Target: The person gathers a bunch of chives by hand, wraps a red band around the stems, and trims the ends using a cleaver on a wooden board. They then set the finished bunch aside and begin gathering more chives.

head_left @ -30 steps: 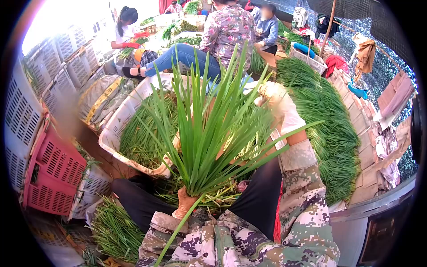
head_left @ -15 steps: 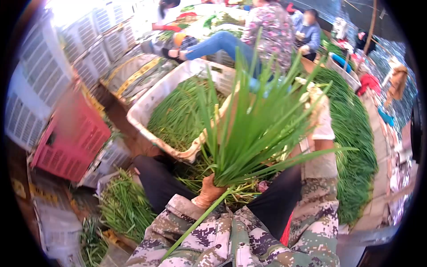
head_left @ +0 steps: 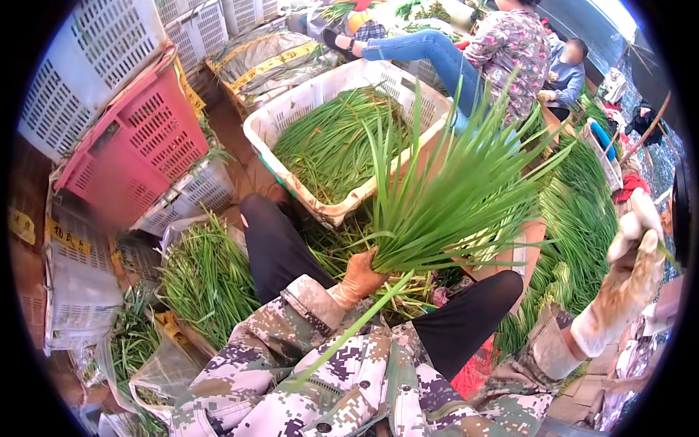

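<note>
My left hand (head_left: 358, 280) is closed around the lower end of a bunch of garlic chives (head_left: 451, 197), whose long green leaves fan up and to the right. A single leaf (head_left: 349, 331) sticks out below the fist, across the camouflage jacket. Off to the right, my right hand (head_left: 628, 273) is raised in a dirty white glove, away from the bunch. Its fingers are curled together, and a thin green strip (head_left: 667, 255) shows beside them at the dark frame edge. Loose stalks (head_left: 408, 295) lie between my knees.
A white crate (head_left: 258, 135) of chives stands ahead. To the right is a long heap of chives (head_left: 579, 211). Stacked white crates and a red crate (head_left: 138, 138) rise at left, above a bagged pile of greens (head_left: 207, 273). A person in a floral top (head_left: 510, 54) and another person (head_left: 568, 69) sit beyond.
My right hand has moved from behind the leaves out to the far right. My left hand keeps its hold on the chives. The view has shifted, so the scene sits differently.
</note>
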